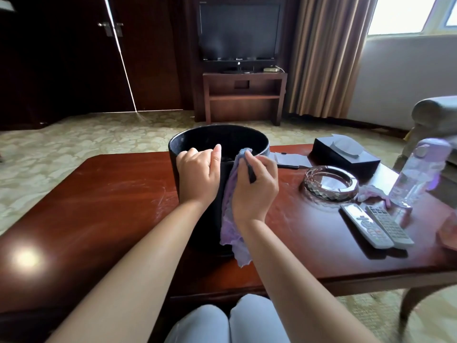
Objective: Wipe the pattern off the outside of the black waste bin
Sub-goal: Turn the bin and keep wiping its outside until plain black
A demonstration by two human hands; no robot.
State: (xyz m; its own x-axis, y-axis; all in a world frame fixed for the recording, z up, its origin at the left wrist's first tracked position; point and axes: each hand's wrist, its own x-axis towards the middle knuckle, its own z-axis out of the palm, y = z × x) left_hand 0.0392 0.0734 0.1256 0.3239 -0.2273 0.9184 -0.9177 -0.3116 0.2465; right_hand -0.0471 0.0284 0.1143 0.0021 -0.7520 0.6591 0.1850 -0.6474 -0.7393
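Black waste bin (197, 144) upright on bench (111, 206), frame centre. Left hand (197, 174) grip curled over rim; right hand (254, 184) grip pinches purple cloth (231, 219) against outer wall. Wiping apparently underway; pattern hidden, remainder unclear.

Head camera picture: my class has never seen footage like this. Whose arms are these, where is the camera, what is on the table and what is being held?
The camera sits on a person's head, looking forward and down, so the arms are the wearer's own. The left hand grips the rim of the black waste bin, steadying it. The right hand presses a purple cloth against the bin's outside. The bin stands on a wooden table, beside a glass ashtray, two remote controls, a black tissue box and a clear bottle.
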